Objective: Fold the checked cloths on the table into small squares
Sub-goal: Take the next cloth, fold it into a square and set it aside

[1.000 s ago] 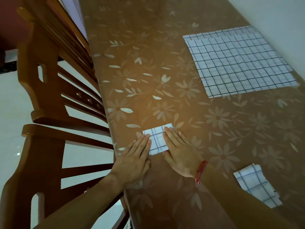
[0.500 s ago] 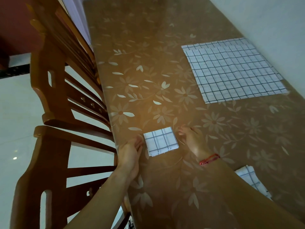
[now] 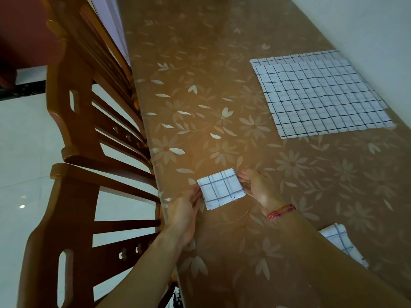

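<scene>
Nearest, at the right edge, a small folded white cloth with dark check lines [image 3: 341,245] lies flat on the table, partly hidden behind the right forearm. A red thread bracelet [image 3: 281,211] sits on the right wrist.

Both hands flank a small white square cloth with dark grid lines [image 3: 220,188], folded, near the table's left edge. Left hand [image 3: 183,213] at the square's left side, fingers [image 3: 196,195] extended and close together, tips touching the cloth's left edge; whether a thumb is under the cloth, cannot tell. Right hand [image 3: 256,185] at the square's right side, fingers curled loosely, tips at the right edge and far right corner of the cloth. Looks like a light pinch on both sides, grip not clearly shown. Cloth looks slightly lifted or tilted at its near edge, layered edges visible there; cannot tell if fully off the table.

Table surface is a brown glossy cover with pale flower and leaf print [image 3: 222,112], runs from near to far.

Left of the table, a brown wooden chair with slatted back [image 3: 73,174] stands close against the table edge; pale tiled floor [image 3: 20,152] beyond it.

Far right, a stack of large unfolded white cloths with black check grid [image 3: 320,96] lies flat, well apart from the hands, close to the white wall [image 3: 367,23]. At least two layers, lower one peeking out at the far edge.
</scene>
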`<action>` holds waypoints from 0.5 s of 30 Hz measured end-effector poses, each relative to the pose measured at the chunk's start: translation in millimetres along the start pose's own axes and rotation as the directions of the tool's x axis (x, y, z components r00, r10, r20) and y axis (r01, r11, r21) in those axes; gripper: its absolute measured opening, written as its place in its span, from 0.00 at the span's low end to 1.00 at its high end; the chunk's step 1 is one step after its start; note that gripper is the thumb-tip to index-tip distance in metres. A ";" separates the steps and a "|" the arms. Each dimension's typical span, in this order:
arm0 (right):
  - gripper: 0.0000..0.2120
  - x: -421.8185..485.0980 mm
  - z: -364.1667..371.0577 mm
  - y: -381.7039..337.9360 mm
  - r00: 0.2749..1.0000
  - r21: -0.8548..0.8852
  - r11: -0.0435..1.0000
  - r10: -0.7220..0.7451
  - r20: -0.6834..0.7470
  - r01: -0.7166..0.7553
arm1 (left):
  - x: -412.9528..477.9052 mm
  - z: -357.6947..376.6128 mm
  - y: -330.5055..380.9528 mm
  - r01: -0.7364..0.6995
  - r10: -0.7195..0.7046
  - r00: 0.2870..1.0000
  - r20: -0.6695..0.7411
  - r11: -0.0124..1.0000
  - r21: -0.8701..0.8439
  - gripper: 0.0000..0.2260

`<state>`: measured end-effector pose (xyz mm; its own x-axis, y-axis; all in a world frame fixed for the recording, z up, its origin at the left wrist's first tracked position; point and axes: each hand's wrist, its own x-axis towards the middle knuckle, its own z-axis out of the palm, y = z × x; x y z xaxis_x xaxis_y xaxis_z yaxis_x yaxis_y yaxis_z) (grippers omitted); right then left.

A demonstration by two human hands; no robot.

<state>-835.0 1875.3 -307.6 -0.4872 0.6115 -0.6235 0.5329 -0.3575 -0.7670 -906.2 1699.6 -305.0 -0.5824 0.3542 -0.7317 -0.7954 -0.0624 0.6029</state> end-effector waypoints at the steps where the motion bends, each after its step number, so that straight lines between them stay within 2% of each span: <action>1: 0.11 0.6 0.1 -0.7 1.000 -0.001 1.000 0.003 -0.001 -0.003 | -0.6 -0.1 -0.3 -0.004 0.004 1.000 0.003 1.000 0.010 0.13; 5: 0.11 2.0 -0.1 1.2 1.000 -0.003 1.000 -0.002 -0.006 0.002 | -0.5 2.1 1.5 -0.016 0.016 1.000 0.006 0.999 0.030 0.10; 15: 0.13 4.0 -2.9 9.4 0.999 0.022 1.000 -0.013 0.032 0.012 | 0.5 2.9 3.3 -0.034 0.034 0.999 0.005 0.997 0.062 0.13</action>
<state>-830.0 1876.4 -316.9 -0.5162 0.5930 -0.6180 0.5115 -0.3654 -0.7777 -908.6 1702.2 -302.4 -0.6080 0.3568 -0.7093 -0.7632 -0.0162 0.6460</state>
